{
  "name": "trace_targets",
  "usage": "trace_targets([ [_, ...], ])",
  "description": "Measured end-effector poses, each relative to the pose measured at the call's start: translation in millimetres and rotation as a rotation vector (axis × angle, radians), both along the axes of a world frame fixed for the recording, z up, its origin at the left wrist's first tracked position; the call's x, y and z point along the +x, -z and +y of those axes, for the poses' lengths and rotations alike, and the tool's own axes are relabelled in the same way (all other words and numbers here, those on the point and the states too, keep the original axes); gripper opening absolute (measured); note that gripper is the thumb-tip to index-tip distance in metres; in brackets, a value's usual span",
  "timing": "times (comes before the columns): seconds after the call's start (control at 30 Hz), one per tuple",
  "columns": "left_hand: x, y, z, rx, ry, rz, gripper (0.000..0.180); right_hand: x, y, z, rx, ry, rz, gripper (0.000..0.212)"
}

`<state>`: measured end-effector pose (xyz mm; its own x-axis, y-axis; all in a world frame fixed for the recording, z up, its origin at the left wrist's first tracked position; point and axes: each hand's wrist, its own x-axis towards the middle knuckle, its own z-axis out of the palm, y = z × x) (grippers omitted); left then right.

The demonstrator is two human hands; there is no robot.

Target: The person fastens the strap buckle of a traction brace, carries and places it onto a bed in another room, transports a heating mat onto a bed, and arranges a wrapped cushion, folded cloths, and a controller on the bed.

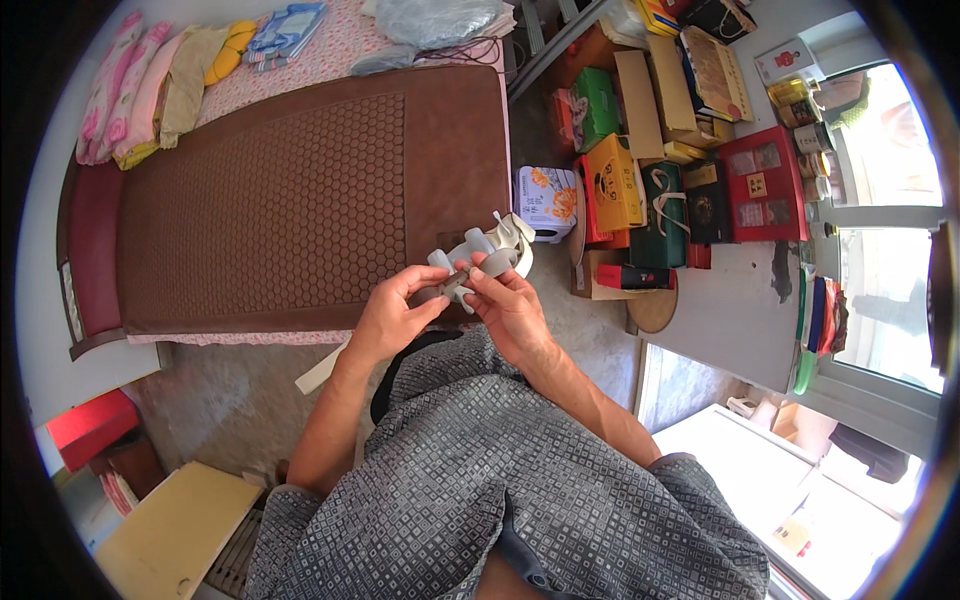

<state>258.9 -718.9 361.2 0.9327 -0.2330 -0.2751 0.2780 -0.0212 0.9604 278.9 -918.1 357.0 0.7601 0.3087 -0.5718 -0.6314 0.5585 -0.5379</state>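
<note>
In front of my body, a grey strap stretches between my two hands. My left hand pinches its left part between thumb and fingers. Closed on the strap a little to the right is my right hand, with its fingertips near the left ones. Just beyond the fingers sits an off-white device with rounded, cylinder-like pale grey parts. My fingers cover part of it, and I cannot make out its kind. A long off-white bar shows to the left of my left forearm.
A bed with a brown honeycomb-patterned mat lies ahead and left, folded bedding at its far corner. To the right, boxes crowd a table, including a yellow box and a red case. A lavender box stands beside the bed.
</note>
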Motion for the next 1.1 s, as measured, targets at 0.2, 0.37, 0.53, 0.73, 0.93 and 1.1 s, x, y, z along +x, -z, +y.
trace_targets([
  [0.2, -1.5, 1.4, 4.1, -0.061, -0.055, 0.056, 0.041, 1.0, 0.0, 1.4, 0.086, 0.005, -0.03, 0.028],
  [0.37, 0.1, -3.7, 2.3, -0.05, -0.061, 0.025, 0.045, 3.2, -0.7, -0.7, 0.157, 0.011, -0.044, 0.031],
  [0.53, 0.2, -3.3, 1.6, -0.059, -0.074, 0.0, 0.046, 5.6, -0.5, -1.4, 0.209, 0.009, -0.055, 0.033],
  [0.73, 0.4, -4.3, -0.4, -0.077, -0.079, -0.023, 0.044, 5.7, 5.0, -3.3, 0.208, 0.049, 0.025, 0.033],
  [0.93, -1.0, -3.9, -2.3, -0.001, -0.087, -0.073, 0.044, 5.0, 3.7, -3.5, 0.14, 0.031, 0.021, 0.031],
  [1.1, -2.6, -5.3, -9.4, 0.228, -0.124, -0.226, 0.041, 3.2, 4.9, -3.4, 0.146, 0.0, 0.03, 0.031],
])
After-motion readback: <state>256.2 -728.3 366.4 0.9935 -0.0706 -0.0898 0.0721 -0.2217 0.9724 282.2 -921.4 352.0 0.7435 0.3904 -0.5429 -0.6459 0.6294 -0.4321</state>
